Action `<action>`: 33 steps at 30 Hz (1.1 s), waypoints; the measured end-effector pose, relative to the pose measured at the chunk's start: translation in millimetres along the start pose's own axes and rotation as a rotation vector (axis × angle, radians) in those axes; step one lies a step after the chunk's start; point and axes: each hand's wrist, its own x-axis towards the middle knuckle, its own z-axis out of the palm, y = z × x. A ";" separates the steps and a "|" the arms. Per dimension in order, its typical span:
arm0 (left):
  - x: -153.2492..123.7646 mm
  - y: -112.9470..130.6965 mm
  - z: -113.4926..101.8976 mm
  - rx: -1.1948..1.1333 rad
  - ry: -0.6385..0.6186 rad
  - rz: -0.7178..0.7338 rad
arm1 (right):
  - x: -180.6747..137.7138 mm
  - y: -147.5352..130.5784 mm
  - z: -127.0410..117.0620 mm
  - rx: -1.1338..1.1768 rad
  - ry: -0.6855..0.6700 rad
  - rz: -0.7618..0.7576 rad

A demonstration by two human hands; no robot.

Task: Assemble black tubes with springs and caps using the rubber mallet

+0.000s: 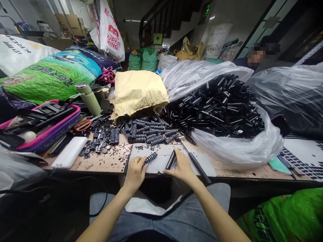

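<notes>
My left hand (pixel 135 171) is closed round the near end of a black cylinder with rows of white dots (pixel 151 158), which points up and to the right. In my right hand (pixel 183 166) a plain black tube (pixel 171 160) is gripped between thumb and fingers, tilted over the grey mat (pixel 161 148). The two pieces are apart. Beside my right hand a hammer (pixel 193 158) lies on the mat, its dark handle toward me. Beyond my hands, a pile of dotted cylinders (pixel 143 129) spills from a pale yellow sack (pixel 138 89).
A clear plastic bag (pixel 267 144) of black tubes (pixel 217 107) stands at the right. Toward the left are a white power bank-like block (pixel 70 152), red-handled scissors (pixel 83 125), a green flask (pixel 88 97) and a pink basket (pixel 75 109). A person (pixel 262 55) is at the far right.
</notes>
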 end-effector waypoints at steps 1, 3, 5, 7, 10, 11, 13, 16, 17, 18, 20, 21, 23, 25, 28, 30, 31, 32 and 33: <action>1.8 0.3 -4.4 -0.090 0.035 -0.003 | -1.0 0.4 0.6 0.006 -0.001 -0.005; 11.9 4.8 -9.1 -0.265 0.093 -0.020 | -2.2 -1.8 -0.1 0.025 0.005 -0.015; 26.5 12.1 -6.0 -0.431 0.106 -0.056 | -3.9 -7.0 -3.3 0.063 0.014 -0.039; 40.0 20.1 3.2 -0.625 0.089 -0.129 | -7.5 -13.8 -8.9 0.120 0.024 -0.077; 51.2 32.1 16.6 -0.942 0.031 -0.288 | -15.3 -25.2 -20.1 0.218 0.034 -0.148; 52.5 35.8 18.7 -1.030 -0.001 -0.326 | -17.6 -29.0 -23.8 0.247 0.035 -0.171; 53.4 42.2 18.5 -1.158 -0.070 -0.376 | -19.7 -36.4 -29.9 0.291 0.033 -0.218; 54.2 48.2 12.0 -1.251 -0.117 -0.454 | -16.2 -45.8 -33.3 0.337 0.054 -0.280; 54.5 49.3 9.6 -1.269 -0.128 -0.487 | -13.7 -48.6 -32.9 0.353 0.067 -0.300; 54.5 50.1 7.5 -1.283 -0.143 -0.518 | -10.8 -51.1 -31.9 0.369 0.081 -0.320; 53.9 51.2 4.8 -1.305 -0.199 -0.558 | -5.2 -55.7 -28.9 0.403 0.112 -0.365; 53.3 51.6 4.1 -1.317 -0.227 -0.566 | -2.8 -57.6 -27.4 0.418 0.127 -0.385; 52.0 53.1 4.0 -1.342 -0.246 -0.575 | 0.9 -60.7 -25.1 0.446 0.149 -0.417; 51.2 55.7 4.8 -1.355 -0.203 -0.593 | 3.1 -62.6 -23.8 0.468 0.143 -0.432; 51.1 61.8 5.6 -1.354 -0.172 -0.667 | 4.6 -63.9 -23.0 0.488 0.087 -0.421; 51.6 65.8 5.1 -1.363 -0.204 -0.720 | 5.2 -64.3 -22.1 0.504 0.052 -0.393; 52.0 67.2 4.8 -1.364 -0.222 -0.745 | 5.4 -64.5 -21.3 0.515 0.039 -0.377; 52.6 68.1 4.4 -1.361 -0.239 -0.768 | 5.5 -64.8 -20.1 0.527 0.032 -0.361; 53.2 68.4 4.3 -1.351 -0.252 -0.791 | 5.5 -65.1 -18.7 0.539 0.031 -0.345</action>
